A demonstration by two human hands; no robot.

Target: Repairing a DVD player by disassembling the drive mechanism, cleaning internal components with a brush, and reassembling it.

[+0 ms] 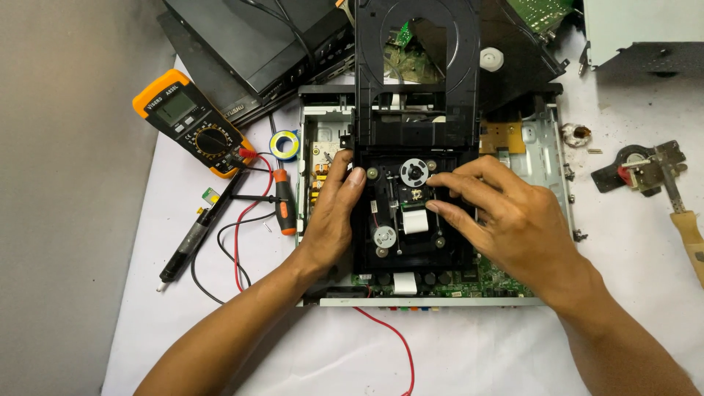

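multimeter (192,122) left of disc drive (411,213)

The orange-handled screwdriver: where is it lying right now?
In the head view, the orange-handled screwdriver lies on the white cloth just left of the opened disc player, between the multimeter and the left hand.
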